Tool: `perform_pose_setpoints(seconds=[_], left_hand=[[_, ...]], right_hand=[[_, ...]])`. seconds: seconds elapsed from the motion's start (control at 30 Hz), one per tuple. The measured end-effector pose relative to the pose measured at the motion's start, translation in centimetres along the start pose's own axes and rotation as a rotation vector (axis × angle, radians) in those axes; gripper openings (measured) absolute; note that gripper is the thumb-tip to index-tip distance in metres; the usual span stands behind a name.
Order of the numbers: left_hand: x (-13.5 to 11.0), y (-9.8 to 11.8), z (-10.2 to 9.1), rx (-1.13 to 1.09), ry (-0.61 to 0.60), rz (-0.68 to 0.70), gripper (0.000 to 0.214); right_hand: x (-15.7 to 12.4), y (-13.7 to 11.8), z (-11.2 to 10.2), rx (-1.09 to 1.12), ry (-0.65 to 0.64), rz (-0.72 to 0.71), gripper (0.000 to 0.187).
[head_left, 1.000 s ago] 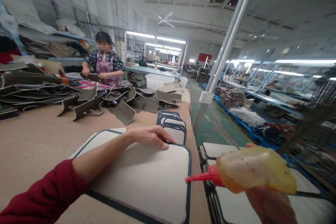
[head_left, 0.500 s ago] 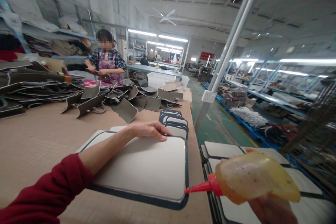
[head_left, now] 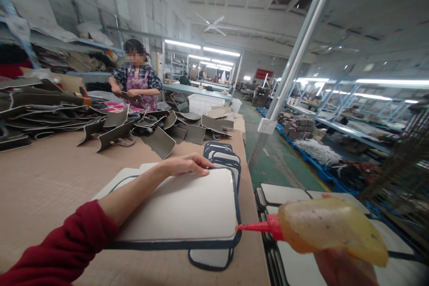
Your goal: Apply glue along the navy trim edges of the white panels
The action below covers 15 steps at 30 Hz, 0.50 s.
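Note:
My left hand (head_left: 188, 165) grips the far edge of a white panel (head_left: 187, 210) with a dark blue border, fingers on top near its far right corner. The panel is tilted, its near edge raised off what lies below. In my right hand (head_left: 345, 266), mostly hidden behind it, is a translucent yellow glue bottle (head_left: 331, 230) with a red nozzle. The nozzle tip is at the panel's near right corner, on the border seam. A glossy wet line shows along the panel's right edge. Under the panel, part of another bordered panel (head_left: 211, 258) shows.
More bordered panels (head_left: 223, 156) lie overlapped beyond my left hand. Stacked panels (head_left: 284, 192) stand right of the table edge. Grey-brown bag pieces (head_left: 161, 140) with handles cover the table's far side. A co-worker (head_left: 137, 76) stands behind them. A metal post (head_left: 291, 71) rises at right.
The panel's near edge has been raised, uncovering the panel below. The bottle and its nozzle tip have moved slightly up with the panel's corner.

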<state>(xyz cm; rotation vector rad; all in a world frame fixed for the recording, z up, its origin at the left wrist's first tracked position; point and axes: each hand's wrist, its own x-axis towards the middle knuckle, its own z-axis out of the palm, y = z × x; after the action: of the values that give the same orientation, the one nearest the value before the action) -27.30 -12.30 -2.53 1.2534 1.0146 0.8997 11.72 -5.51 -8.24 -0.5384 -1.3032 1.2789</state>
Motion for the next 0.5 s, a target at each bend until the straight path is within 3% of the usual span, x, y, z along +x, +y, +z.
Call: perform_pose_setpoints(seconds=[0.23,0.5], left_hand=[[-0.2,-0.8,-0.2,-0.110,0.143,-0.017,0.049],[0.7,-2.4,0.1,-0.259,0.301,0.043,0.056]], right_hand=[[-1.6,-0.7,2.5,0.005,0.150,-0.090,0.062],[-1.7,0.7,2.3,0.045,0.296,-0.189,0.069]])
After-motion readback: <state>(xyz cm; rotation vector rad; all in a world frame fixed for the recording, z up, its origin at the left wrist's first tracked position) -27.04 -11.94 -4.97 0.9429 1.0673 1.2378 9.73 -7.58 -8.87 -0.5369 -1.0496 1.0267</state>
